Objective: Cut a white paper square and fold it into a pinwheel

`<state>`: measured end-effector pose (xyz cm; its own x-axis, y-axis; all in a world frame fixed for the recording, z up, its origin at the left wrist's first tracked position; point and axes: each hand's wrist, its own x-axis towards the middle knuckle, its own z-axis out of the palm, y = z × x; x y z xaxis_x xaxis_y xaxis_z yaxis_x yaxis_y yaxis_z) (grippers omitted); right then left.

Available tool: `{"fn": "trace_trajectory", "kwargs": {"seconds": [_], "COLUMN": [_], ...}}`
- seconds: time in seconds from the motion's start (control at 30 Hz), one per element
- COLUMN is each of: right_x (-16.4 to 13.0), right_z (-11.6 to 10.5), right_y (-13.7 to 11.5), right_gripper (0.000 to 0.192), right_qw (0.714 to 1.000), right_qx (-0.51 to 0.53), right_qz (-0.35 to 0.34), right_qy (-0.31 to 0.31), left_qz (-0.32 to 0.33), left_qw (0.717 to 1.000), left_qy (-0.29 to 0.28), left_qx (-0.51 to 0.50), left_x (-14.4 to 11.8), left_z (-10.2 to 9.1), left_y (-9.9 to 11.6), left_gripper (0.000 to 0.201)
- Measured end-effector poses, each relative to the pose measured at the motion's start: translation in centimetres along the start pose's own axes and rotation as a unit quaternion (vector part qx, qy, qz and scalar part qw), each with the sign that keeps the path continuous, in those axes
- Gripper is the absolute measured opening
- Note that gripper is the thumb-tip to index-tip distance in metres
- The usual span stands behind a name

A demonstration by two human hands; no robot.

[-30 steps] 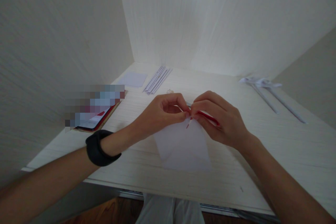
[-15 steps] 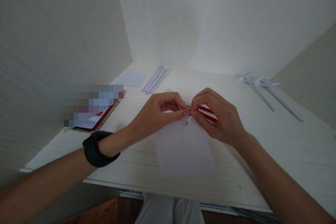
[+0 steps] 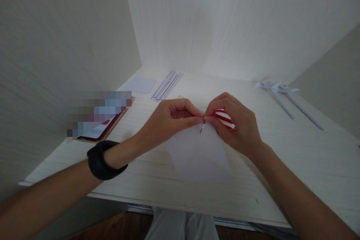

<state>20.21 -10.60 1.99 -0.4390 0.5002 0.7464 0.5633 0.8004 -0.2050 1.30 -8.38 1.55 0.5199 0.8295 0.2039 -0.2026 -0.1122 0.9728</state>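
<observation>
My left hand [image 3: 180,115] and my right hand [image 3: 232,122] meet over the desk, thumb and forefinger of each pinched together at the top of a white sheet of paper [image 3: 198,157]. The sheet hangs down toward me from the fingertips. A thin red sliver [image 3: 200,131] shows just under the pinch; I cannot make out what it belongs to. Red handles [image 3: 224,116], looking like those of scissors, show through the gap in my right hand, with a bit of grey metal beyond the fingertips. The rest of that tool is hidden.
Several thin white paper sticks [image 3: 167,85] lie at the back of the desk [image 3: 146,183], beside a small white sheet [image 3: 140,84]. At left rests a phone [image 3: 98,129], partly blurred out. A folded white paper piece with two rolled sticks [image 3: 292,101] lies back right. Walls enclose the desk.
The lower edge of the sheet has lifted slightly and tilted. My right hand has shifted a little, showing more white between the red handles. Both hands keep their pinch.
</observation>
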Motion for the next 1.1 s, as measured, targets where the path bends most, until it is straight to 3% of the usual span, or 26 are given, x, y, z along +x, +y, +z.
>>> {"fn": "trace_trajectory", "kwargs": {"seconds": [0.4,0.6,0.7,1.1], "right_x": [-0.33,-0.09,0.0,-0.04], "right_z": [0.33,0.26,0.2,0.21], "right_y": [-0.02,-0.29,-0.37,-0.04], "right_gripper": [0.01,0.01,0.01,0.009], "right_qw": [0.999,0.999,0.999,0.981], "right_qx": [-0.041,-0.041,-0.017,0.153], "right_qz": [-0.022,-0.014,0.015,0.119], "right_qy": [-0.005,-0.027,-0.032,-0.003], "left_qz": [-0.025,0.059,0.066,0.003], "left_qw": [1.0,0.985,0.981,1.0], "left_qy": [-0.002,0.003,-0.005,0.0], "left_qx": [0.014,0.161,0.185,0.014], "left_x": [-0.14,-0.13,-0.11,-0.02], "left_z": [0.13,-0.35,-0.56,-0.11], "left_y": [0.47,0.36,0.28,0.53], "left_gripper": [0.006,0.007,0.008,0.012]}}
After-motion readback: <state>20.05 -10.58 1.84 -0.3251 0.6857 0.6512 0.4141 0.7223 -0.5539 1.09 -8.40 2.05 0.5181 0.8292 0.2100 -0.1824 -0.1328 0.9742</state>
